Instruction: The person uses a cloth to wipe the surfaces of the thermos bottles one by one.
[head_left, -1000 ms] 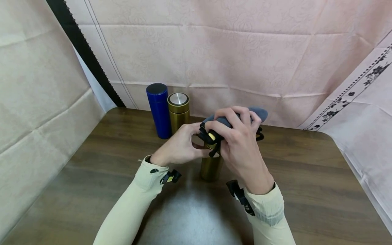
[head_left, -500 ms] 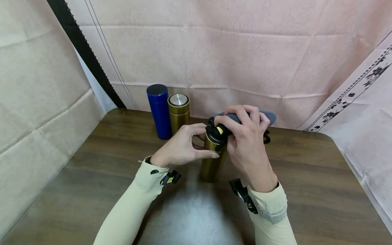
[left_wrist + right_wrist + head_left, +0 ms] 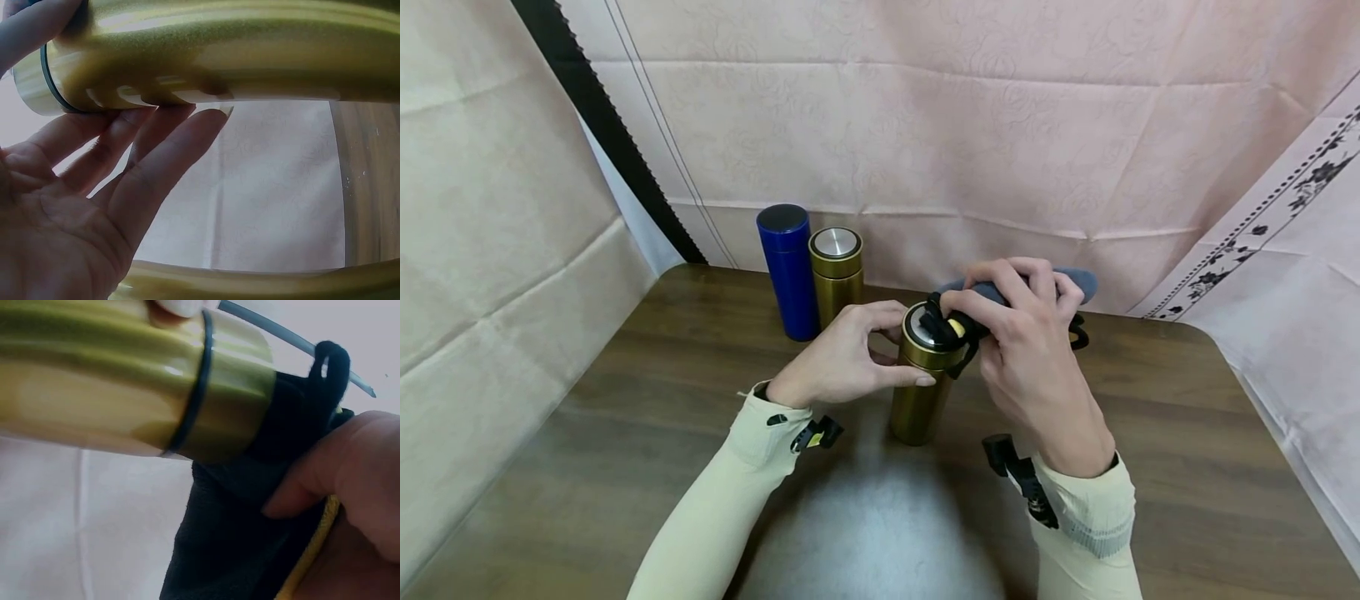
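Observation:
A gold vacuum flask [image 3: 917, 412] with a silver-topped lid [image 3: 917, 329] stands upright on the table. My left hand [image 3: 846, 354] grips it near the top, thumb in front and fingers behind; the left wrist view has those fingertips against the gold wall [image 3: 219, 69]. My right hand [image 3: 1033, 367] holds a blue-grey cloth piece [image 3: 1081, 287] with black loops and a yellow cord. Part of this bundle lies over the right side of the lid. In the right wrist view the cloth [image 3: 212, 537] hangs down beside the lid, and my fingers pinch it by the yellow cord [image 3: 319, 537].
A blue flask with a black lid [image 3: 790, 279] and a second gold flask [image 3: 837, 283] stand side by side at the back left. The brown wooden table [image 3: 625, 433] is bordered by a pale pink curtain [image 3: 1000, 150] behind.
My right hand has shifted rightward with the cloth, uncovering much of the flask's silver lid top. The left hand and the flask have stayed where they were.

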{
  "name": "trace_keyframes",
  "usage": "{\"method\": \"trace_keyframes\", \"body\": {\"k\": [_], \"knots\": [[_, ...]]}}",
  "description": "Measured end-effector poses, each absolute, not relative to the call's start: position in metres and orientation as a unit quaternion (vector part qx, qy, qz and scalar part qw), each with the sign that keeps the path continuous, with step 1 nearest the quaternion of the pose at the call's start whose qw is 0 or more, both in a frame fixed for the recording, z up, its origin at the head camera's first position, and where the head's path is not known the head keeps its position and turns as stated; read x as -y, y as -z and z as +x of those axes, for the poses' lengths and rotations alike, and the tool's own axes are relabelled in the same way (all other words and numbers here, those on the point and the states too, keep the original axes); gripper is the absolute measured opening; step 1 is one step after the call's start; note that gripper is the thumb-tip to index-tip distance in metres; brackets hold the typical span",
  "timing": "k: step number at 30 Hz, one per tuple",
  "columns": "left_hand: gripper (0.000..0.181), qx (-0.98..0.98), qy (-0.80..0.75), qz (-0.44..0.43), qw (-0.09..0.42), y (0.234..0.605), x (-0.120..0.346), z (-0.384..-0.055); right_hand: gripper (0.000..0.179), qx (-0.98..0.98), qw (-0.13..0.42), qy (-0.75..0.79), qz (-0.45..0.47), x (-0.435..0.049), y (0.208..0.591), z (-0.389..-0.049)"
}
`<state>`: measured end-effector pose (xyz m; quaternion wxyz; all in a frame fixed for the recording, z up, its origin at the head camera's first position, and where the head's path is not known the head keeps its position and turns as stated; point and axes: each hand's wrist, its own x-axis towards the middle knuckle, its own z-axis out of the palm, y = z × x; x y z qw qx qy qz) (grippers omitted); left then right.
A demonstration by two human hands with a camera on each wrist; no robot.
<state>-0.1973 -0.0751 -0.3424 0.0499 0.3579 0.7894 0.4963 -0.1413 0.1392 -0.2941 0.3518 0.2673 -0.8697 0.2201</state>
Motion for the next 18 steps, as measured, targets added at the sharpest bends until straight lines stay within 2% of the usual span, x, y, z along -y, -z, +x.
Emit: {"method": "trace_keyframes", "body": {"k": [18], "knots": [[0.038, -0.787, -0.503, 0.354, 0.056, 0.341, 0.076, -0.197, 0.062, 0.839, 0.353, -0.208, 0.359, -0.132, 0.291, -0.132]]}}
